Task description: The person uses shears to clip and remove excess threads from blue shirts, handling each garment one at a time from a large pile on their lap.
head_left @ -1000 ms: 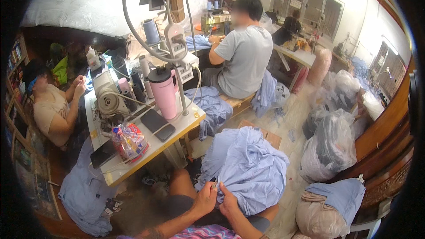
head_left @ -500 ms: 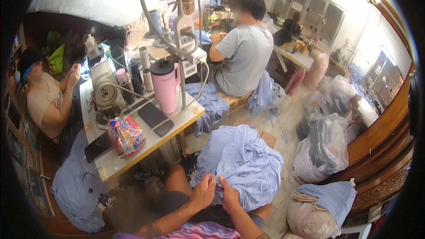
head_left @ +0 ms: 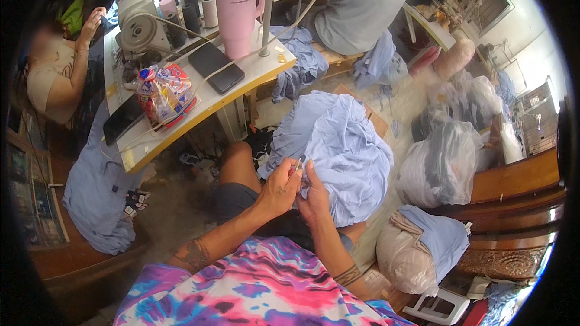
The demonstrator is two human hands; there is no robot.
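Note:
A heap of light blue cloth (head_left: 338, 145) lies bunched over my lap and beyond my knees. My left hand (head_left: 281, 188) is closed at the cloth's near edge, with a small slim metal tool (head_left: 299, 164) sticking up from its fingers; its exact kind is too small to tell. Right beside it, my right hand (head_left: 314, 198) has its thumb raised and its fingers curled on the cloth's near edge. Both hands almost touch. What lies between their fingertips is mostly hidden.
On the table (head_left: 205, 104) at left are a pink tumbler (head_left: 235, 21), phone (head_left: 216, 67), bread bag (head_left: 166, 93), thread spools and sewing machine (head_left: 142, 31). More blue cloth (head_left: 99, 193) hangs at left. Filled plastic bags (head_left: 438, 163) stand right. Two people (head_left: 362, 9) sit nearby.
My view has tipped downward, so more of my shirt shows. The tool now points up more plainly from my left hand, and my right thumb has lifted. The left person's hand has risen.

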